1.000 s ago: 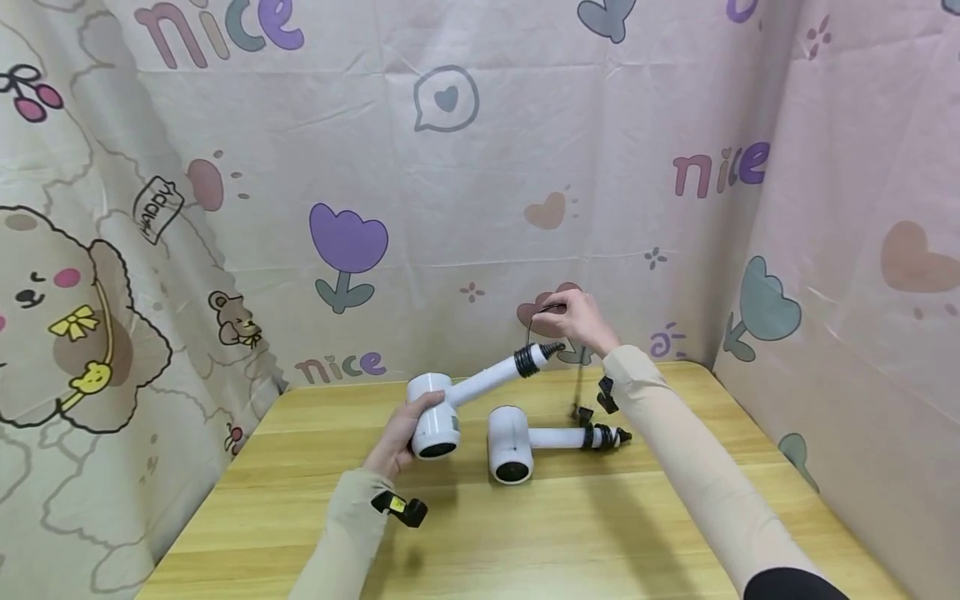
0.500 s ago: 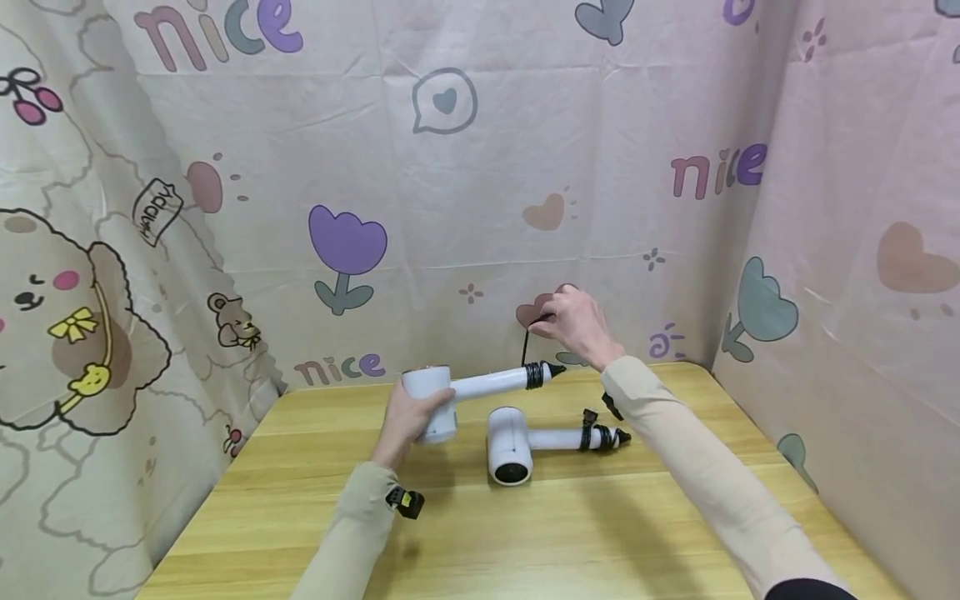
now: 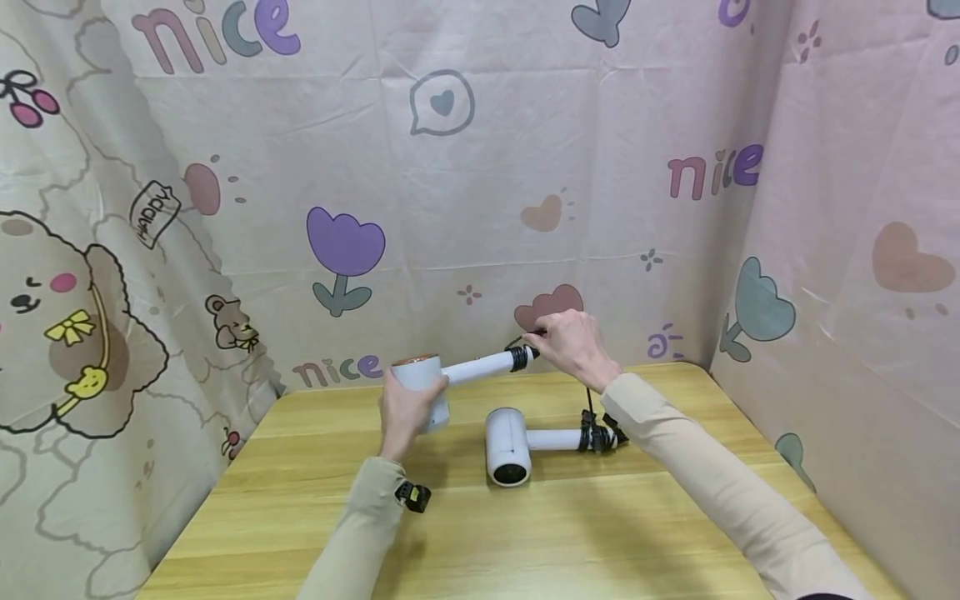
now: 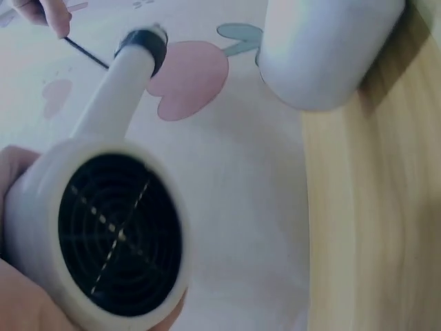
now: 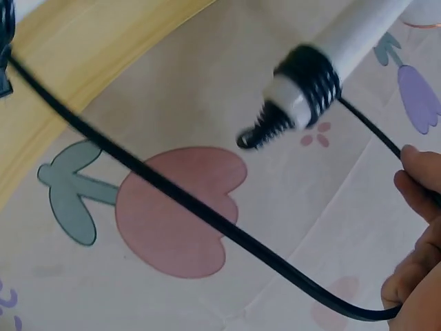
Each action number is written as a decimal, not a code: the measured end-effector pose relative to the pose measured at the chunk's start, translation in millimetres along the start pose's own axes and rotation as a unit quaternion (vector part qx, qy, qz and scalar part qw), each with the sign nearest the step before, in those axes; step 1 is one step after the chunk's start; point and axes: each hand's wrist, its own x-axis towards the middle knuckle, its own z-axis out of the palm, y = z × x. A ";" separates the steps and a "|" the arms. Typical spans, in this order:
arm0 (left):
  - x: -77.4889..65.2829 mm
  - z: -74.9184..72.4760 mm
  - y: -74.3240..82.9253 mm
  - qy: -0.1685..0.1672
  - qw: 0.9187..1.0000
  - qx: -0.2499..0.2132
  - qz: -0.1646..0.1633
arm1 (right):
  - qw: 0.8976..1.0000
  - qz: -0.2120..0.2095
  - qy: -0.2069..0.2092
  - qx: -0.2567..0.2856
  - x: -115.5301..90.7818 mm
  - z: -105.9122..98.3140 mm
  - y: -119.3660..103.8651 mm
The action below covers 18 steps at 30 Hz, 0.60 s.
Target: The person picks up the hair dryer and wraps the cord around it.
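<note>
My left hand (image 3: 405, 410) grips the barrel of a white hair dryer (image 3: 480, 368), raised over the table with its handle pointing right. In the left wrist view its black round grille (image 4: 120, 234) faces the camera. Black cord is wound in several turns (image 5: 310, 79) near the handle's end, beside a ribbed black strain relief (image 5: 265, 127). My right hand (image 3: 576, 346) pinches the cord (image 5: 172, 189) just past the handle's tip; one stretch runs taut to the coil, and the loose part hangs down from the hand. A second white hair dryer (image 3: 507, 443) lies below on the table.
The second dryer's handle also has black cord wound round it (image 3: 596, 438), where the hanging cord overlaps it. The wooden table (image 3: 300, 500) ends at a printed curtain (image 3: 450, 208) behind, with more curtain on both sides.
My left hand has turned the raised dryer so its front opening no longer shows, and shifted it slightly left. My right hand has carried the cord round and come down beside the handle's tip.
</note>
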 end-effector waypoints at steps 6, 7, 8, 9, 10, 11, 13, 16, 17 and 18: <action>-4.9 5.0 2.5 0.076 0.995 -0.065 0.010 | 0.998 0.021 0.002 0.057 -5.1 0.9 -7.7; -5.8 5.9 2.7 0.085 0.993 -0.078 0.007 | 0.997 0.024 0.003 0.070 -6.2 1.5 -9.2; -6.3 7.2 2.5 0.092 0.991 -0.096 0.000 | 0.996 0.028 0.005 0.082 -7.3 2.5 -10.6; -6.9 8.5 2.4 0.097 0.988 -0.117 -0.009 | 0.995 0.031 0.005 0.093 -8.7 3.4 -12.1; -7.3 9.8 2.1 0.098 0.985 -0.138 -0.020 | 0.994 0.032 0.006 0.103 -10.2 4.7 -13.5; -7.4 11.3 1.5 0.096 0.982 -0.162 -0.031 | 0.993 0.034 0.008 0.110 -11.8 6.0 -14.8; -7.9 14.0 0.4 0.084 0.969 -0.225 -0.062 | 0.991 0.039 0.008 0.125 -15.5 9.2 -16.9; -9.3 16.6 -0.8 0.055 0.940 -0.316 -0.114 | 0.989 0.045 0.011 0.143 -21.5 13.0 -18.8; -10.3 16.7 -0.8 0.042 0.930 -0.341 -0.133 | 0.988 0.044 0.012 0.150 -23.5 14.1 -19.3; -11.6 16.1 -0.7 0.031 0.919 -0.362 -0.154 | 0.987 0.041 0.010 0.157 -25.4 15.1 -19.8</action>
